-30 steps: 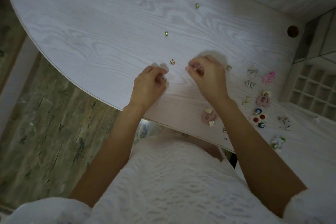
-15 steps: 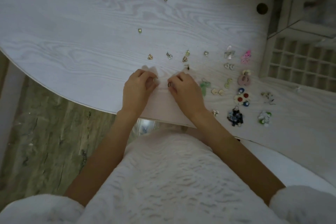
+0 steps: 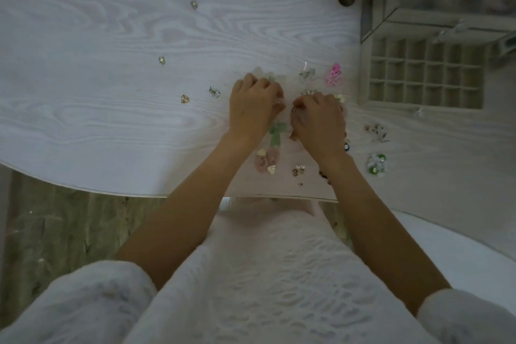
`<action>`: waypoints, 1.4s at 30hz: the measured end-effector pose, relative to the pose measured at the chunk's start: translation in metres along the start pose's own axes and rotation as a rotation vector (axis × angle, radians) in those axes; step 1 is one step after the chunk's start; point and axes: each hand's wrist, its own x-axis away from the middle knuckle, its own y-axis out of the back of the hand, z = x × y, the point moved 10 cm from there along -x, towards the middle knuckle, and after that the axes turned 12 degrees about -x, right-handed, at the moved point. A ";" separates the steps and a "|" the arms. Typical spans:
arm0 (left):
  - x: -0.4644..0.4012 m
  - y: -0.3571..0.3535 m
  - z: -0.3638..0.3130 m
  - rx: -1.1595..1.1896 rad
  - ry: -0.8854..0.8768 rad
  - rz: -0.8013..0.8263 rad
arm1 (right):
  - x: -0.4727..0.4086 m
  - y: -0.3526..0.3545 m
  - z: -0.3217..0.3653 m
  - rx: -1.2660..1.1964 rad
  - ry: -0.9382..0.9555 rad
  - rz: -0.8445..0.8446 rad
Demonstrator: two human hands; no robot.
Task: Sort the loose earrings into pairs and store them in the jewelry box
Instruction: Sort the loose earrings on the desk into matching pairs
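Earrings (image 3: pixel 184 98) — tiny, light, skittish on tabletop (image 3: pixel 97 109); pinch by post. Both hands' fingers curled, contents unclear.

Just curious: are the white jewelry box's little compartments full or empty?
Empty, as far as visible: the white jewelry box shows only bare cells; earrings lie on the table.
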 end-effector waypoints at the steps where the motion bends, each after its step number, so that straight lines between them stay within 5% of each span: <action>1: -0.003 -0.002 -0.002 -0.001 0.004 0.006 | -0.001 0.001 0.000 -0.006 0.004 0.001; 20: 0.001 -0.009 -0.015 0.169 0.083 0.061 | -0.006 0.004 -0.005 -0.002 0.012 -0.066; 25: 0.016 -0.004 -0.006 0.339 0.024 0.193 | -0.001 0.011 0.001 -0.033 0.058 -0.047; 29: 0.041 0.025 0.042 0.583 0.074 0.076 | 0.002 0.029 0.017 -0.020 0.151 -0.092; 35: 0.081 0.028 0.146 0.388 0.500 -0.105 | -0.022 0.014 0.053 -0.038 0.298 -0.035; 42: 0.047 0.023 0.143 0.235 0.356 -0.092 | -0.061 -0.028 0.055 0.034 0.176 0.041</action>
